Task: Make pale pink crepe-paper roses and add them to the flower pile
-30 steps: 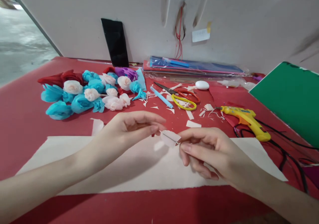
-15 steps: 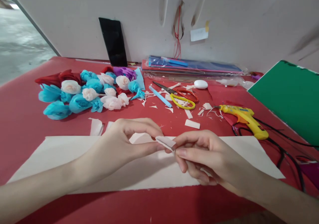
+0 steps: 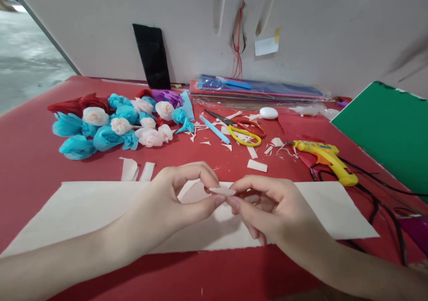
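A small pale pink paper piece (image 3: 222, 191) is pinched between the fingertips of both hands. My left hand (image 3: 182, 194) grips its left end between thumb and forefinger. At the other end, the thumb and forefinger of my right hand (image 3: 267, 205) close on it, with the remaining fingers curled below. Both hands are above a wide off-white paper sheet (image 3: 100, 212) spread across the red table. Another pale piece lies behind my left fingers, partly hidden. Two cut paper strips (image 3: 147, 171) rest just beyond the sheet's back edge.
Blue, pink, red and purple paper flowers (image 3: 117, 125) are heaped at back left. Scissors (image 3: 239, 129), a blue pen (image 3: 215, 129) and scraps lie mid-table. A yellow glue gun (image 3: 327, 158) with black cable sits right, near a green board (image 3: 384, 136). A black phone (image 3: 152, 55) leans against the wall.
My right fingertips have moved slightly left, closer to my left ones. The paper piece has turned from a tilted, folded look to nearly level, showing a narrower edge.
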A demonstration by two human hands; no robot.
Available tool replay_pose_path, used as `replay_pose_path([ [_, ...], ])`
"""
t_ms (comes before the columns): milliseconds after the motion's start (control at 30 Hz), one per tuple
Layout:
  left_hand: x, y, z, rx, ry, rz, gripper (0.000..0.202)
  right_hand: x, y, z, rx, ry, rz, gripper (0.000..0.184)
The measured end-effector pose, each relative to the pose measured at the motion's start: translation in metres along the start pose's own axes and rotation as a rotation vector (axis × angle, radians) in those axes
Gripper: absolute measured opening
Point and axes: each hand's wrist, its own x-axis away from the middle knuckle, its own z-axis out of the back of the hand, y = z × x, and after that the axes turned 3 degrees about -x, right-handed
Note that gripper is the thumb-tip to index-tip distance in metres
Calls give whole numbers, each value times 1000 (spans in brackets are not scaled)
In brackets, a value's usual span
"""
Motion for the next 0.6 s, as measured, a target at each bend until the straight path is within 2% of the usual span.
replay_pose_path([
  [200,1,-2,-2,32,1,13,14,-1,7,-1,101,46,105,10],
  [300,1,-1,-2,42,3,44,15,-1,9,-2,155,100,211,6],
  [600,2,-1,-4,112,15,120,17,-4,12,-3,125,156,347,6],
])
